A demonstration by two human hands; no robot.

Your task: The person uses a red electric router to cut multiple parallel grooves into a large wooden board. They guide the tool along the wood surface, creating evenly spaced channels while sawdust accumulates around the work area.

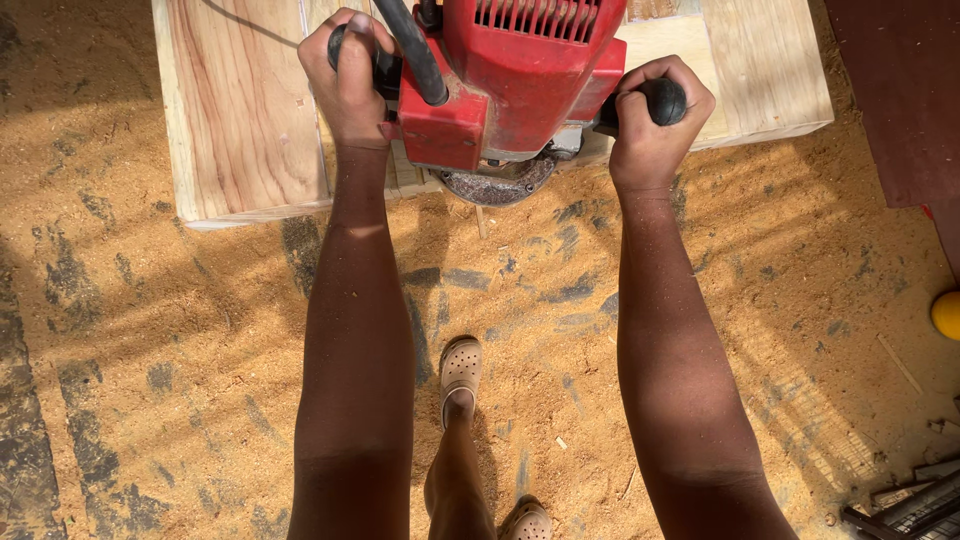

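- the left hand [347, 85] is closed tight around the black knob handle [385, 62] on the left side of a red power router [510, 80].
- the right hand [652, 125] is wrapped the same way around the black knob handle [660, 100] on the router's right side.
- the router sits upright at the near edge of a pale wooden panel [240, 110], its round metal base [498, 184] hanging partly over that edge.
- a black cable [420, 55] runs up from the router's left side and out of the top of the view.
- the panel is made of boards joined side by side, with reddish grain on the left board.
- beneath lies a floor [150, 330] thick with sawdust, dark patches showing through it.
- between the two forearms, the person's foot in a beige perforated clog [460, 368] stands on the sawdust; a second clog [527, 520] shows at the bottom edge.
- a yellow round thing [947, 314] pokes in at the right edge, and some metal pieces [915, 500] lie in the lower right corner.
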